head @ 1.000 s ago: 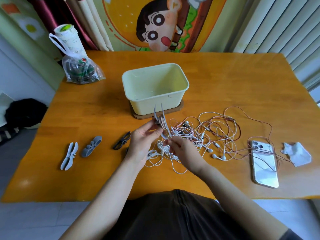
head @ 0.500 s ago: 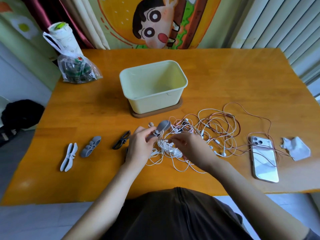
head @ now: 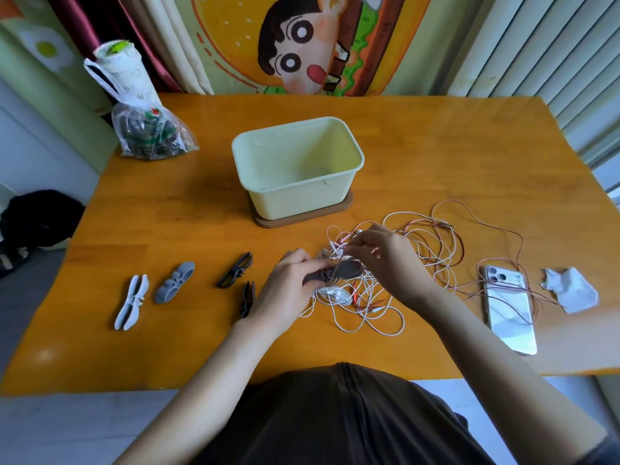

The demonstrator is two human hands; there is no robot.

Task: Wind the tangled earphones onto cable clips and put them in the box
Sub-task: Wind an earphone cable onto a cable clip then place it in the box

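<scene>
A tangle of white and pink earphones [head: 419, 260] lies on the orange table [head: 436, 156], right of centre. My left hand [head: 288, 283] grips a grey cable clip [head: 345, 269] held sideways over the tangle. My right hand [head: 382, 260] pinches a white earphone cable just above the clip. The pale yellow box [head: 339, 177] stands behind on a brown lid, with nothing inside. Other clips lie to the left: a light grey one [head: 131, 302], a grey one [head: 174, 281], a black one [head: 235, 270], and another black one [head: 247, 298] partly hidden by my left wrist.
A phone [head: 508, 310] lies at the right with pink cable across it, and a crumpled tissue [head: 570, 290] beside it. A plastic bag with a paper cup [head: 147, 129] stands at the back left corner. The table's near edge runs just in front of my body.
The clip has gone from upright to lying sideways in my left hand. My right hand has risen from the tangle to just above the clip, pinching cable.
</scene>
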